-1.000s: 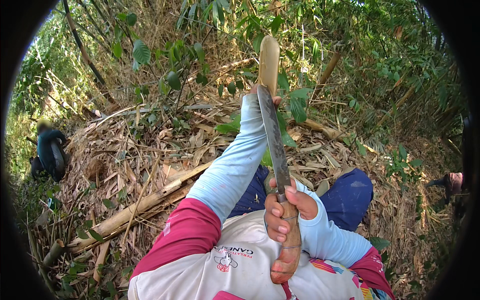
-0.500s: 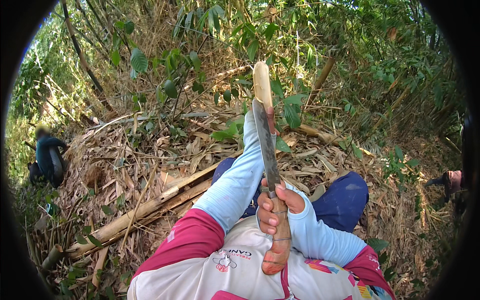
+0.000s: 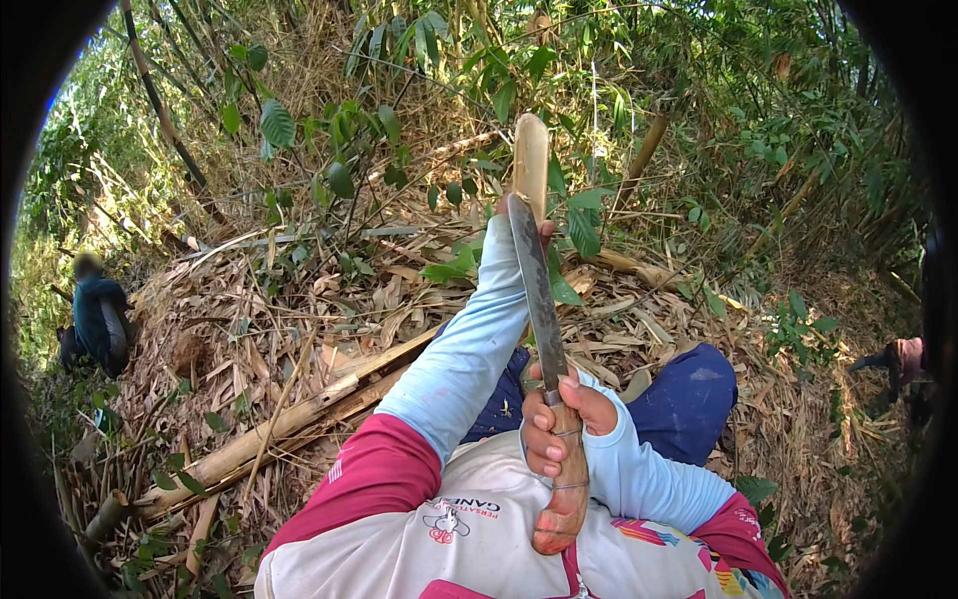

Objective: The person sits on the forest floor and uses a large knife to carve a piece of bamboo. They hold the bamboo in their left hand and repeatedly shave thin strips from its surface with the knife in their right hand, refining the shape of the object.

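Note:
My right hand (image 3: pixel 567 429) is wrapped round the wooden handle (image 3: pixel 562 509) of a machete, close in front of my chest. Its long dark blade (image 3: pixel 539 290) points away from me, the tip leaning slightly left. Stretched out ahead, my left hand (image 3: pixel 546 232) is closed on a pale piece of wood or bamboo (image 3: pixel 532 160) with a rounded far end. The blade tip overlaps the near part of this piece; I cannot tell whether they touch. Much of my left hand is hidden behind the blade.
Dry leaves (image 3: pixel 269 329) cover the ground. A split bamboo pole (image 3: pixel 269 429) lies slantwise at left, near a cut stump (image 3: pixel 108 514). Leafy plants (image 3: pixel 344 150) stand ahead. A person (image 3: pixel 95 314) crouches far left; part of a dark object (image 3: pixel 888 359) shows at the right edge.
My left arm has reached slightly farther out, and the pale piece has shifted up and right. The machete and my right hand have moved a little right and toward me.

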Motion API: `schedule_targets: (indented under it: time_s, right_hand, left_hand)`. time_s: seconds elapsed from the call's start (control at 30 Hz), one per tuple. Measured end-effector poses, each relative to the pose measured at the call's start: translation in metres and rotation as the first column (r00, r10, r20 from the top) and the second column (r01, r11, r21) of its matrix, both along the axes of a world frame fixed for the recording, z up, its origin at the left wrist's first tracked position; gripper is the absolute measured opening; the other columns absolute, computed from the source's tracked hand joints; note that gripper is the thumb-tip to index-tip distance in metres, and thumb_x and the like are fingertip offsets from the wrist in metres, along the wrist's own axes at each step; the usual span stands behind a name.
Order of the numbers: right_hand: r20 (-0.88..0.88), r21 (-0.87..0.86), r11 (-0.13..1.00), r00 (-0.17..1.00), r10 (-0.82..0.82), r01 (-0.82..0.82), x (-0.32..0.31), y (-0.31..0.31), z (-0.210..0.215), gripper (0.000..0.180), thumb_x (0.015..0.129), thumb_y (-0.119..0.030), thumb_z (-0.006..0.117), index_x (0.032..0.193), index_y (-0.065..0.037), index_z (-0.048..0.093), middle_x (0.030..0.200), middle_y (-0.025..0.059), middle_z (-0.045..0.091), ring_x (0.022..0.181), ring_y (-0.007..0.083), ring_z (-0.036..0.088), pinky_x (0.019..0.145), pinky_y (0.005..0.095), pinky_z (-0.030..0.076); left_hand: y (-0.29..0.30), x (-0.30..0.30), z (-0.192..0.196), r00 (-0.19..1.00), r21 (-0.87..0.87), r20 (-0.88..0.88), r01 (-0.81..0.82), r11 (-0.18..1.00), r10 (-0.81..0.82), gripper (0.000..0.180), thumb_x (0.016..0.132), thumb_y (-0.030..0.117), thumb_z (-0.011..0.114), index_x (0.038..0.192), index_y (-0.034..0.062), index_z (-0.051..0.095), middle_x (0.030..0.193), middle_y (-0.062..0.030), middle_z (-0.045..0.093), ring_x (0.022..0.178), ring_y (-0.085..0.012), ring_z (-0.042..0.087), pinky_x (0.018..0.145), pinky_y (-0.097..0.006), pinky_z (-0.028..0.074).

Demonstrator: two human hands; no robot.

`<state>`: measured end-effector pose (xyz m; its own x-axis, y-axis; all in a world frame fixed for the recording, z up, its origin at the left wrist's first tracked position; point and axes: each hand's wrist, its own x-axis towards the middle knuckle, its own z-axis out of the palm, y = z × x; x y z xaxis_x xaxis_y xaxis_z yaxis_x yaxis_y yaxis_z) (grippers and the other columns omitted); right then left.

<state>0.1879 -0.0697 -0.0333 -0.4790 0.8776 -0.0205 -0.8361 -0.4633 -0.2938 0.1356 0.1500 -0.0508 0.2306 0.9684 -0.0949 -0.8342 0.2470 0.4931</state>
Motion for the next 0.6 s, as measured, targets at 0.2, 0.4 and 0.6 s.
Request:
schedule_targets:
  time_s: [0.2,0.4,0.6]
  right_hand:
    - [-0.078,0.005,1.0,0.997,0.01,-0.009,-0.005,0.002,-0.002,0.033,0.1,-0.029,0.046,0.131,-0.017,0.047,0.087,0.0093,0.052,0.063,0.0202,0.052,0.056,0.0376,0.047]
    - [-0.021,-0.03,0.999,0.999,-0.045,0.044,-0.012,0.006,-0.007,0.033,0.1,-0.028,0.046,0.13,-0.016,0.047,0.086,0.01,0.051,0.063,0.0201,0.051,0.053,0.0379,0.046]
    - [-0.038,-0.03,0.999,0.999,-0.031,0.03,-0.007,0.016,-0.018,0.032,0.099,-0.029,0.048,0.128,-0.016,0.044,0.086,0.0085,0.052,0.064,0.0209,0.053,0.055,0.0395,0.047]
  left_hand:
    - [0.009,0.013,-0.015,0.99,0.1,0.109,-0.099,0.99,0.088,0.025,0.091,0.012,0.065,0.109,0.0036,0.049,0.089,-0.0036,0.051,0.071,-0.0065,0.051,0.059,-0.015,0.05]
    - [0.022,0.031,-0.05,0.926,0.397,-0.138,-0.273,0.876,0.351,0.028,0.095,0.025,0.061,0.106,0.0025,0.05,0.087,-0.0037,0.052,0.07,-0.0103,0.051,0.056,-0.022,0.043]
    - [0.001,0.027,-0.042,0.611,0.479,-0.668,-0.083,0.874,0.425,0.044,0.093,0.038,0.061,0.111,-0.0006,0.051,0.092,-0.0086,0.054,0.078,-0.0166,0.052,0.066,-0.031,0.044]
